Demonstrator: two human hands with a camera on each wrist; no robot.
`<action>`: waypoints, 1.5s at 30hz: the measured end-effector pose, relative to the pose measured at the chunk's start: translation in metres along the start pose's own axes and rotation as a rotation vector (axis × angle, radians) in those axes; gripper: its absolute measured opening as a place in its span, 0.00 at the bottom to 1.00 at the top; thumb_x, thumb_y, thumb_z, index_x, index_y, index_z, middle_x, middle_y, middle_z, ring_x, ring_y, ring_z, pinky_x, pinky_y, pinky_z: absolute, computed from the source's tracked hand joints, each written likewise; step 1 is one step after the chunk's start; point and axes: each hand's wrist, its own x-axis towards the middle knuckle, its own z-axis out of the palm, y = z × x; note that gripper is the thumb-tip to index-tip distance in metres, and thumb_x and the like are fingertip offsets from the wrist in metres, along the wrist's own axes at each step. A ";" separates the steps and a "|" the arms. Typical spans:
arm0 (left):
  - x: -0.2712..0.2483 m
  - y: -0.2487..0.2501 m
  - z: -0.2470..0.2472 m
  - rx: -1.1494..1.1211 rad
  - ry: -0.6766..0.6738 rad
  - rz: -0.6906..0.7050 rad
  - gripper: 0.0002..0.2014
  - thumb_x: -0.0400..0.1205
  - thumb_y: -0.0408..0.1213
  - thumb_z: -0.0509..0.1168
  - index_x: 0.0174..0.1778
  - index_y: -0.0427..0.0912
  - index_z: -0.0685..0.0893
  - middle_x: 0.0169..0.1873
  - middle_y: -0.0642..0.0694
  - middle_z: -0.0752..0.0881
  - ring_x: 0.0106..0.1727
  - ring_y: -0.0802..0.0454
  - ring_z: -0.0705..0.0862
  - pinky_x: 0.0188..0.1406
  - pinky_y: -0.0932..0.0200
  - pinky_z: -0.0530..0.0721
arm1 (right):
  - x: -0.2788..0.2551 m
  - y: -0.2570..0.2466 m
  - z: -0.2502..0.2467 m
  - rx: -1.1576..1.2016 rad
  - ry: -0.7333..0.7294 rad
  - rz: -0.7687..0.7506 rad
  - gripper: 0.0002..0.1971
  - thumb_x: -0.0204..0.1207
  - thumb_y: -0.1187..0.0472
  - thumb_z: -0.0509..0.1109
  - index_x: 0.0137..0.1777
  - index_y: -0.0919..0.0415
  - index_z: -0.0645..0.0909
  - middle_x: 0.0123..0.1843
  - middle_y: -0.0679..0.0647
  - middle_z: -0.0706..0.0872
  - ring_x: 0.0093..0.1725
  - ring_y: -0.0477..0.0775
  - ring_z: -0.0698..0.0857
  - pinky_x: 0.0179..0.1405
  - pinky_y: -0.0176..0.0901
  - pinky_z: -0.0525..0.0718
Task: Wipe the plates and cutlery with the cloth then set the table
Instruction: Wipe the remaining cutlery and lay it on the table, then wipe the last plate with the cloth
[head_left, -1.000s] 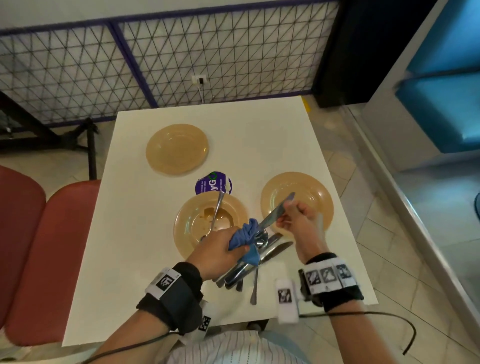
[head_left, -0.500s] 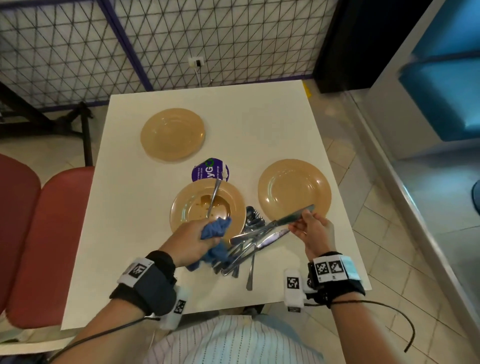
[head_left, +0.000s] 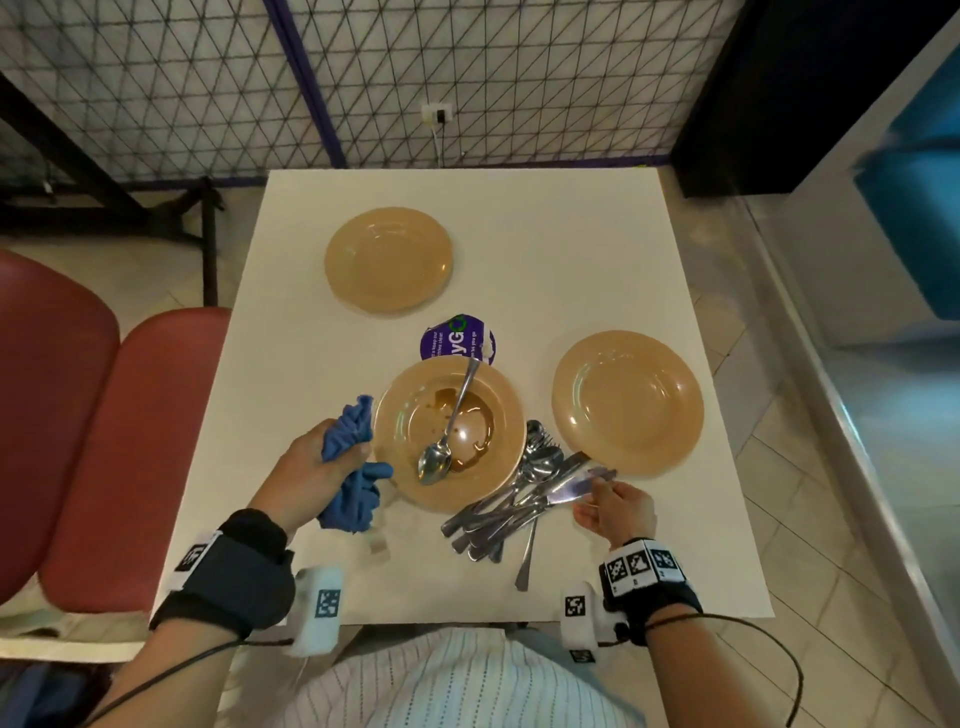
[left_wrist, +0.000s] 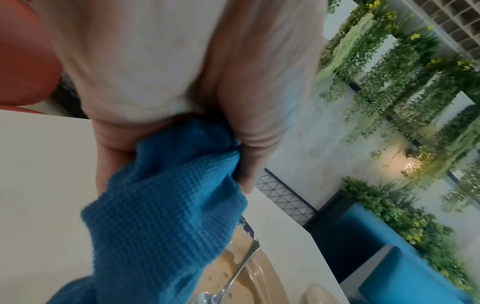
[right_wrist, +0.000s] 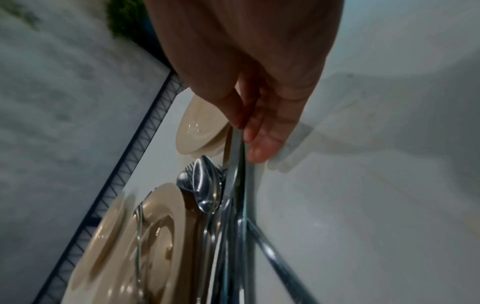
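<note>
My left hand (head_left: 317, 467) grips a bunched blue cloth (head_left: 353, 467) just left of the dirty tan plate (head_left: 493, 405); the left wrist view shows the cloth (left_wrist: 166, 205) held in my curled fingers. A spoon (head_left: 447, 436) lies in that plate with brown sauce. My right hand (head_left: 613, 506) pinches the blade end of a knife (head_left: 566, 488) low over the pile of cutlery (head_left: 498, 514) between the two near plates. In the right wrist view the knife (right_wrist: 235, 174) is pinched between thumb and fingers. A clean plate (head_left: 627, 401) sits right, another (head_left: 388, 259) far left.
A purple round lid or packet (head_left: 457, 338) lies behind the dirty plate. The white table (head_left: 519, 234) ends close to my body. Red chairs (head_left: 104, 441) stand left, a mesh fence (head_left: 467, 78) behind, and tiled floor (head_left: 831, 519) right.
My left hand drew the cloth off the knife and moved left of the dirty plate. My right hand lowered the knife from a raised tilt down onto the cutlery pile.
</note>
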 end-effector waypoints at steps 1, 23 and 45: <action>0.000 -0.003 -0.002 -0.030 0.007 -0.011 0.07 0.85 0.36 0.69 0.56 0.37 0.82 0.52 0.40 0.90 0.55 0.46 0.89 0.62 0.46 0.84 | 0.002 -0.001 -0.001 -0.096 0.004 -0.024 0.16 0.81 0.57 0.71 0.33 0.63 0.87 0.31 0.61 0.91 0.34 0.61 0.92 0.51 0.61 0.92; 0.027 -0.021 -0.060 -0.596 -0.109 -0.274 0.22 0.83 0.62 0.58 0.59 0.49 0.83 0.44 0.49 0.86 0.46 0.51 0.86 0.55 0.51 0.79 | -0.040 -0.099 0.166 -1.497 -0.416 -1.110 0.22 0.72 0.61 0.79 0.64 0.45 0.83 0.77 0.45 0.72 0.72 0.58 0.77 0.66 0.51 0.83; 0.033 0.007 -0.050 -1.143 0.006 -0.090 0.21 0.86 0.52 0.56 0.68 0.44 0.80 0.65 0.33 0.80 0.67 0.34 0.78 0.75 0.36 0.72 | -0.061 -0.127 0.114 -0.947 -0.518 -0.743 0.13 0.80 0.64 0.70 0.41 0.42 0.81 0.47 0.46 0.87 0.48 0.51 0.87 0.47 0.39 0.82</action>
